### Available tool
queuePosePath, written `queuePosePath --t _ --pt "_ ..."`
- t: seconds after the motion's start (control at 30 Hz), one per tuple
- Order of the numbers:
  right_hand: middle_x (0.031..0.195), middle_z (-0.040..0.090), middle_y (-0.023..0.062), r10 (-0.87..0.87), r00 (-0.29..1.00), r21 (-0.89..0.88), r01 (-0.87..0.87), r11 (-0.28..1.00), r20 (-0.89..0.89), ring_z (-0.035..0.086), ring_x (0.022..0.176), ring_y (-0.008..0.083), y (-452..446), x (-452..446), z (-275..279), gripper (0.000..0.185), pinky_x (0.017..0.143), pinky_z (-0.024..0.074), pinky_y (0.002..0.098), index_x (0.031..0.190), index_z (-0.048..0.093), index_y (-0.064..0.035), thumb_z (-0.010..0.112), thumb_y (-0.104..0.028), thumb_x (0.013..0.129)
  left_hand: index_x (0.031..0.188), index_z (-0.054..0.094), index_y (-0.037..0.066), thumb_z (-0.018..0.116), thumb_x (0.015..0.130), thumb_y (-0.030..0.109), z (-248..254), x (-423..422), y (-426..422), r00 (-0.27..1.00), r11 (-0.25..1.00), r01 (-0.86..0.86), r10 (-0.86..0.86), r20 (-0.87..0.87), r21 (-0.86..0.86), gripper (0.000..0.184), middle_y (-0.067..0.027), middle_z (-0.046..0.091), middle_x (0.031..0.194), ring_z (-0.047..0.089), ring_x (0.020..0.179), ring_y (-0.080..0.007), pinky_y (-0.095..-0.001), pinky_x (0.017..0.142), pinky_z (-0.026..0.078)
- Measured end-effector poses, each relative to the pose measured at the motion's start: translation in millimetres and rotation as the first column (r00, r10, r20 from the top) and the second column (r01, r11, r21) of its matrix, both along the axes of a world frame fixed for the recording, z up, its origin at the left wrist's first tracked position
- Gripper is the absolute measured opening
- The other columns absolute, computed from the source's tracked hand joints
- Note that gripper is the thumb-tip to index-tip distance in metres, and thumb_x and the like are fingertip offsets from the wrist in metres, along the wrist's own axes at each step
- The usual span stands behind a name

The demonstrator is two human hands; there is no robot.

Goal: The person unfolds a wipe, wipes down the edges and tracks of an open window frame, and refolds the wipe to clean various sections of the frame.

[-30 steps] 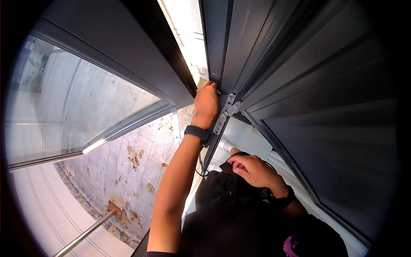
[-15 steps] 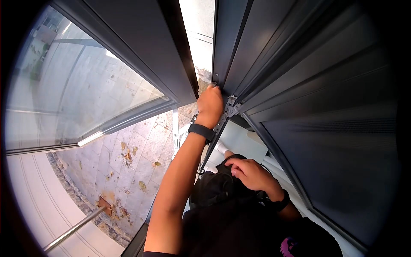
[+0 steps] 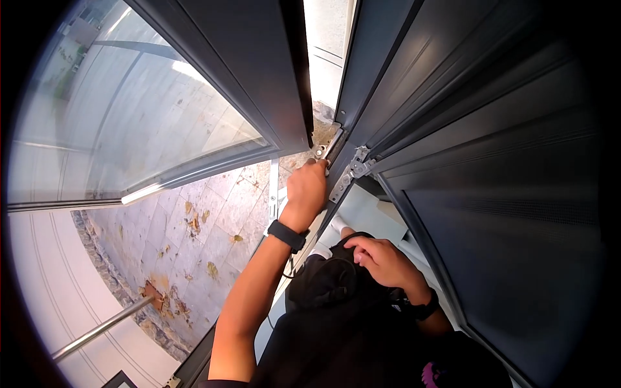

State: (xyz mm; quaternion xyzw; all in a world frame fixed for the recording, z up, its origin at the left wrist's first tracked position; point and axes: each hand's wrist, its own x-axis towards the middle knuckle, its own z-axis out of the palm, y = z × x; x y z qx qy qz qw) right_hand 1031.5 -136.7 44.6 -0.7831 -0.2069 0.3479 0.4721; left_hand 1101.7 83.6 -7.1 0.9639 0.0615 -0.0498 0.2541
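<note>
My left hand (image 3: 306, 189) reaches forward to the lower corner of the dark grey window frame (image 3: 362, 107). Its fingers are bent closed at a narrow metal strip (image 3: 334, 143) on the frame; whatever lies between the fingertips is hidden. Just right of the hand, a metal hinge fitting (image 3: 357, 167) is fixed to the frame. A pale stay arm (image 3: 273, 187) shows to the left, below the opened glazed sash (image 3: 226, 145). My right hand (image 3: 385, 262) hovers over my dark clothing, its fingers loosely bent and apart, with nothing visible in it.
A dark panel (image 3: 511, 213) stands close on my right. Beyond the opening lies a paved floor (image 3: 213, 233) with dry leaves. A metal rail (image 3: 103, 328) crosses the lower left. A pale surface (image 3: 369, 216) shows below the frame.
My left hand has drawn back toward me along the frame, exposing the metal strip. The view has shifted slightly. My right hand has stayed nearly in place.
</note>
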Motion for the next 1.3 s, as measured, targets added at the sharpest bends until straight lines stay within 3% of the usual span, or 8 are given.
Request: queuePosePath --t 0.13,0.23,0.43,0.53,0.63,0.9,1.13,1.3 --pt "0.077 0.062 0.0073 0.02 0.999 -0.015 -0.02 1.0 -0.026 0.062 0.072 0.0175 -1 2 -4 0.029 0.074 0.0515 0.0297 0.116 0.061 0.0003 0.05 0.004 0.089 0.115 0.07 0.01 0.055 0.079 -0.002 1 -20 7 1.0 1.0 0.018 -0.018 -0.02 0.006 0.04 -0.0178 0.069 0.102 0.067 0.088 -0.0393 -0.0457 0.078 0.054" --pt "0.087 0.067 0.0164 0.01 0.998 0.005 -0.01 1.0 -0.063 0.066 0.079 0.0308 -2 2 -8 0.021 0.074 0.0515 0.0356 0.111 0.062 -0.0009 0.056 0.0 0.091 0.114 0.07 0.009 0.056 0.077 -0.002 2 -35 17 1.0 1.0 0.018 -0.018 -0.007 -0.023 0.041 -0.0172 0.069 0.099 0.067 0.087 -0.0394 -0.046 0.077 0.054" --pt "0.085 0.067 0.0144 -0.021 0.993 -0.015 0.019 1.0 -0.112 0.066 0.078 0.0283 -5 6 -8 0.02 0.075 0.0515 0.0343 0.11 0.061 0.0005 0.054 -0.001 0.092 0.109 0.071 0.011 0.061 0.072 -0.004 10 -53 29 0.999 0.997 0.028 -0.03 -0.03 -0.079 0.041 -0.015 0.067 0.091 0.067 0.079 -0.0385 -0.0456 0.071 0.054" --pt "0.084 0.067 0.014 -0.015 0.991 -0.009 0.014 1.0 -0.131 0.066 0.078 0.0273 -3 7 -10 0.019 0.075 0.0515 0.0341 0.11 0.061 0.0007 0.054 -0.001 0.092 0.11 0.071 0.011 0.06 0.075 -0.003 15 -26 14 0.992 0.99 -0.031 0.048 0.12 -0.137 0.039 -0.0151 0.067 0.091 0.067 0.079 -0.0391 -0.0461 0.071 0.054" --pt "0.081 0.065 0.008 0.004 0.995 0.024 -0.002 1.0 -0.098 0.061 0.071 0.0166 -1 3 -15 0.027 0.072 0.0509 0.0291 0.117 0.062 -0.0002 0.05 0.0 0.092 0.112 0.07 0.012 0.059 0.078 -0.001 6 5 1 0.983 0.992 -0.033 0.054 0.173 -0.122 0.037 -0.0148 0.068 0.092 0.067 0.08 -0.0388 -0.0456 0.071 0.054" --pt "0.08 0.065 0.0095 0.029 0.993 -0.021 -0.031 0.999 -0.117 0.061 0.072 0.0172 1 0 -16 0.024 0.071 0.0507 0.0297 0.114 0.061 0.0013 0.051 -0.001 0.092 0.119 0.068 0.016 0.057 0.082 0.004 -7 9 10 0.992 0.988 0.126 -0.128 0.009 0.092 0.04 -0.0136 0.069 0.095 0.069 0.081 -0.0355 -0.0445 0.071 0.055" --pt "0.08 0.064 0.0088 0.044 0.99 -0.022 -0.048 0.999 -0.136 0.061 0.072 0.0169 3 -1 -11 0.024 0.073 0.0515 0.0295 0.114 0.06 0.0019 0.051 -0.001 0.092 0.116 0.068 0.016 0.059 0.074 -0.001 8 -58 30 0.995 0.997 0.058 -0.054 -0.087 0.045 0.046 -0.0111 0.068 0.096 0.067 0.08 -0.0362 -0.0449 0.067 0.054" --pt "0.082 0.064 0.0113 0.053 0.981 -0.013 -0.057 0.998 -0.185 0.063 0.076 0.025 8 1 -13 0.02 0.075 0.0506 0.0331 0.111 0.061 0.0011 0.054 -0.001 0.092 0.113 0.069 0.017 0.06 0.069 -0.002 16 -122 52 0.987 1.0 -0.004 0.006 -0.161 0.016 0.049 -0.0089 0.066 0.093 0.067 0.081 -0.0354 -0.0444 0.068 0.054"
